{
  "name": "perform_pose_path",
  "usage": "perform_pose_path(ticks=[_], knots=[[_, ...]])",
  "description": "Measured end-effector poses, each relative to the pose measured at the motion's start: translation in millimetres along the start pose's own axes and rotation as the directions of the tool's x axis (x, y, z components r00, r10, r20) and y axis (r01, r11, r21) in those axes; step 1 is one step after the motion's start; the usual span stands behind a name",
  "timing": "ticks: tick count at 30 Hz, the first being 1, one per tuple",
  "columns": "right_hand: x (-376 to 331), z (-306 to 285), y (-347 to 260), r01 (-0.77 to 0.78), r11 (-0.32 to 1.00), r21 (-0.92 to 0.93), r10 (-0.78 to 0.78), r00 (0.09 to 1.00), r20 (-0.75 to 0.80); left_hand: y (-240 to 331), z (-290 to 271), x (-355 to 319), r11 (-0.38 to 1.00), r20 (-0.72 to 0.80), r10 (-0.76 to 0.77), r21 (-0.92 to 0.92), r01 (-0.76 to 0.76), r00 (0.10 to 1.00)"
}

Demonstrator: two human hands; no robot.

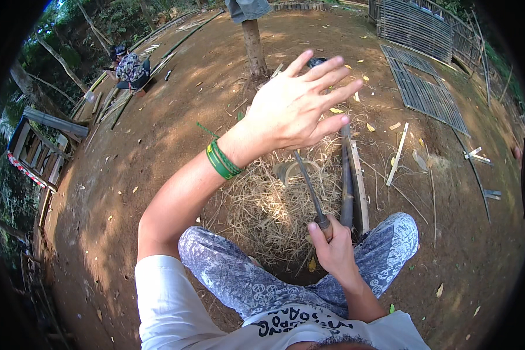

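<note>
My left hand (pixel 306 108) is raised in front of me with its fingers spread and nothing in it. A green woven bracelet (pixel 220 160) circles that wrist. In my right hand (pixel 337 254), low between my knees, is a knife (pixel 310 189), its wooden handle gripped and its dark narrow blade pointing forward and slightly left. The blade's tip ends just below the left hand. Under it lies a heap of pale shavings (pixel 262 204). A curved, pale piece (pixel 286 170) rests on the heap behind the blade; I cannot tell its kind.
Right of the heap stretch a dark pole (pixel 347 186) and a pale split strip (pixel 359 189). Another strip (pixel 398 154) lies farther right, near slatted bamboo panels (pixel 429 93). A tree trunk (pixel 254 49) rises ahead. Another person (pixel 131 70) sits at the far left.
</note>
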State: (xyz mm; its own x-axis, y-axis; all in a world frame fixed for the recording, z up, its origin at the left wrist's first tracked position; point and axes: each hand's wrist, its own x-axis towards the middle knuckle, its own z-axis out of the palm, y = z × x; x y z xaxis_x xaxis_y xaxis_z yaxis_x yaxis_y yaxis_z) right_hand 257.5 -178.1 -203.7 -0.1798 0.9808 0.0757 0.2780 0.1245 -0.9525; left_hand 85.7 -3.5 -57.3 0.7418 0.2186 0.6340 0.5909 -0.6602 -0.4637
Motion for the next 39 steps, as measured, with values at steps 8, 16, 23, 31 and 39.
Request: perform_pose_path(ticks=[8, 16, 23, 31, 39], knots=[[6, -2, 7, -0.029, 0.999, -0.015, 0.028, 0.998, -0.048, -18, -72, 78, 0.99, -0.256, 0.122, -0.041, -0.136, 0.959], [4, 5, -8, -0.08, 0.997, -0.006, 0.08, 0.996, -0.025, -25, -43, 66, 0.992, -0.166, 0.08, -0.082, -0.094, 0.983], [7, 8, -16, -0.062, 0.997, -0.035, 0.065, 0.993, 0.102, -27, 30, -26, 0.99, 0.457, -0.081, -0.067, 0.125, 0.886], [12, 11, -2, -0.064, 0.997, -0.051, 0.066, 0.997, 0.038, -27, 32, -14, 0.988, 0.292, -0.085, -0.102, 0.119, 0.953], [19, 3, 17, -0.24, 0.918, 0.316, 0.158, 0.951, 0.265, -26, 50, 2, 0.977, 0.247, -0.045, -0.189, 0.094, 0.968]])
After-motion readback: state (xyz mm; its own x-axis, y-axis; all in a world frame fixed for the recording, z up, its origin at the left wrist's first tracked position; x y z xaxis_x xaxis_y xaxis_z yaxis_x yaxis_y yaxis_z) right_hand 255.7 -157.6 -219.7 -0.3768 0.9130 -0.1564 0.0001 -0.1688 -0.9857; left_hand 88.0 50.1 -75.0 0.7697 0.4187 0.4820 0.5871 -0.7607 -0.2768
